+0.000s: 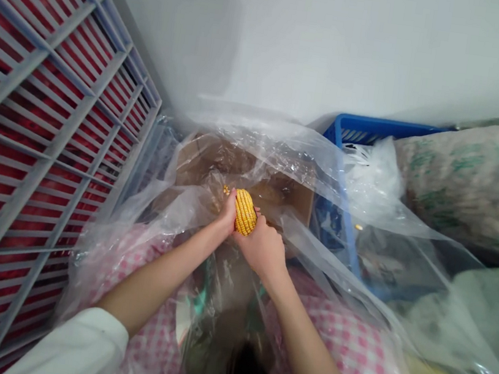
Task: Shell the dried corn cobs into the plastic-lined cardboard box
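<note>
Head view: looks down on both bare hands, cob near mid-frame.
Corn cob (244,213): yellow, tilted, held btwn both hands, above the cardboard box (302,197).
L hand (228,214): closed on cob's L side, thumb up along it.
R hand (264,246): wrapped round cob's lower R side, fingers bent; some hidden.
Loose kernels (226,189): few, just by L thumb tip; can't tell if resting on anything.
Clear plastic (280,131): draped round & over box, spreads R over the blue crate (342,126).
Sleeve (79,342): white, L arm; R forearm bare where seen.
Pink/wht check cloth (348,343): under both forearms, partly behind plastic.
Slatted crate (52,156): grey, far L, red showing thru gaps.
White bag (376,174): in blue crate, next to big pale sack (469,174) w/ green marks.
Wall (297,45): white, behind box.
</note>
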A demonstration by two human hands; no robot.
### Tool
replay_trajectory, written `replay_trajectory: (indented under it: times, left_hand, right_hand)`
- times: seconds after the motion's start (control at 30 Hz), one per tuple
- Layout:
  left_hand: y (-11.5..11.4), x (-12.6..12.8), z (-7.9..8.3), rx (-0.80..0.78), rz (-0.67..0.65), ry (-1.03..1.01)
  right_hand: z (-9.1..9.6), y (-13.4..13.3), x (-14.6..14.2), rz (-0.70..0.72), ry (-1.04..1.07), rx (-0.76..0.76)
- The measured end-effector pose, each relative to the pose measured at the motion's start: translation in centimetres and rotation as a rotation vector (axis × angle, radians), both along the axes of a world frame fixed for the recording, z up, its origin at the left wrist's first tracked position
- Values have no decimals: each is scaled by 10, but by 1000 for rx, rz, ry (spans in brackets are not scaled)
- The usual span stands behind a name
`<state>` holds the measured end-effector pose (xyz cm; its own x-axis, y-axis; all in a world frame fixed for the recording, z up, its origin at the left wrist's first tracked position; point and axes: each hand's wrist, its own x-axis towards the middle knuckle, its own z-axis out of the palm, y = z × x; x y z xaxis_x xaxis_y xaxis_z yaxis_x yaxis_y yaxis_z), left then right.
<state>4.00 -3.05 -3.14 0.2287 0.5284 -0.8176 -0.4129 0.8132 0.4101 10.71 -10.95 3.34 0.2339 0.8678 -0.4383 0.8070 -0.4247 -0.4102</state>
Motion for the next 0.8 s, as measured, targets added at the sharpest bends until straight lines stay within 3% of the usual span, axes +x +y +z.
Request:
replay_trajectory:
  times: [0.2,0.4,0.67,0.8]
  left_hand:
    - [4,0,-3,-90,2,5]
    - [8,-6,-7,-118,-17,-20]
    - [17,-15,-4,-45,-61,-11]
    - [15,-12,-8,-53,24,102]
  right_hand:
    - [-6,-1,-4,-9,-31,7]
    - [1,3,2,-4,-95,-16]
    - [-5,-2,-13,159,-232,14]
    - [-7,-4,-17,198,-266,32]
